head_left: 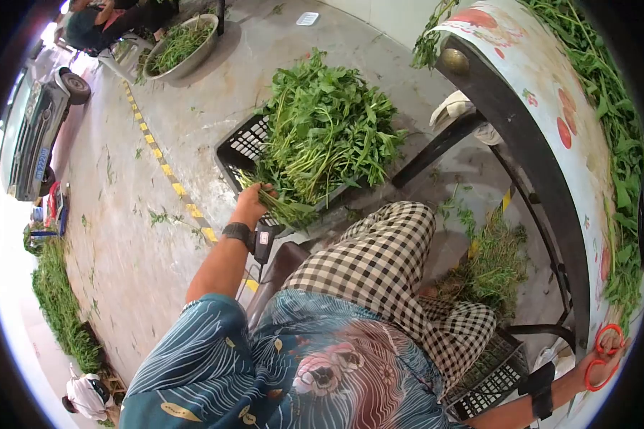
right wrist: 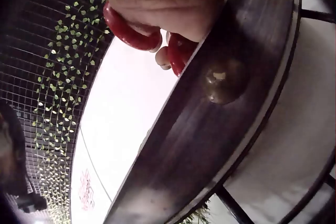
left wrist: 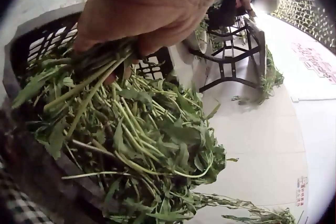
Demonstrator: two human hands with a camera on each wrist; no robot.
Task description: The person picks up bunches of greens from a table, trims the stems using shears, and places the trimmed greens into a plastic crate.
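My left hand (head_left: pixel 249 205) is at the near left corner of a black plastic crate (head_left: pixel 242 140), gripping a small bunch of leafy greens (head_left: pixel 290 210) by its stems. In the left wrist view, stems (left wrist: pixel 86 95) stick out below the fingers, over the other greens. A tall heap of the same greens (head_left: pixel 329 129) fills the crate and rises above its rim. Far to the right, by the table edge, my right hand (head_left: pixel 608 363) holds red-handled scissors (right wrist: pixel 126 34), with fingers through the handle loops. Their blades are hidden.
A table with a patterned white cover (head_left: pixel 544 79) curves along the right, bearing more greens (head_left: pixel 615 136). Below it lie cut greens (head_left: pixel 497 261) and a second black crate (head_left: pixel 495 390). Farther off are a basin of greens (head_left: pixel 209 51), a parked car (head_left: pixel 30 132) and people.
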